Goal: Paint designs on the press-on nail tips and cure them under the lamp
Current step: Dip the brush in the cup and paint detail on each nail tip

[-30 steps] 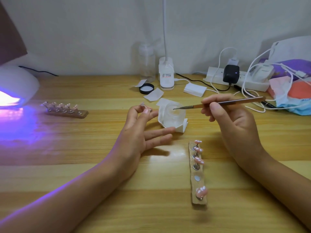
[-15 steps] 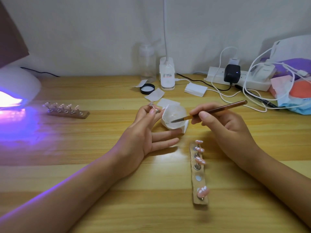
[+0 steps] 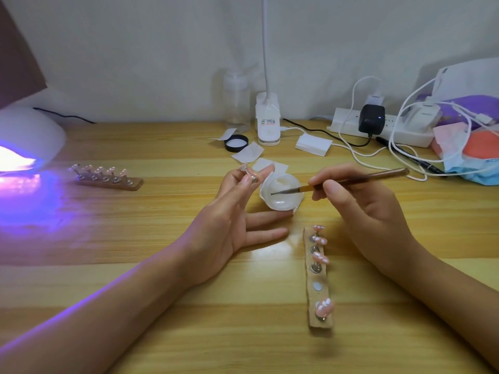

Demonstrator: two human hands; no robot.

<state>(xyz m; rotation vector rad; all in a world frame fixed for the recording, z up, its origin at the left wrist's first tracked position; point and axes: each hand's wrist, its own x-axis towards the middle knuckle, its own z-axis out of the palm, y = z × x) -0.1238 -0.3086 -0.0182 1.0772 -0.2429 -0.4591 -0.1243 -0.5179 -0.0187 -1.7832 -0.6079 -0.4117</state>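
White gel pot (image 3: 280, 205), brush (image 3: 364, 178) tip inside
Right hand (image 3: 364, 211) pinches the brush; left hand (image 3: 224, 222) pinches 1 nail tip (image 3: 244, 168) (on its stand). Best loaded sparingly.

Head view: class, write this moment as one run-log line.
left hand pinches nail tip | right hand holds brush | bristles in white dish | lamp lit

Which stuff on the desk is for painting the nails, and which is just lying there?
For the job: brush in the right hand, white pot, nail tip pinched in the left hand, near nail strip, far nail strip, glowing curing lamp.

Just lying about: power strip, black charger, face mask, clear bottle, black lid.
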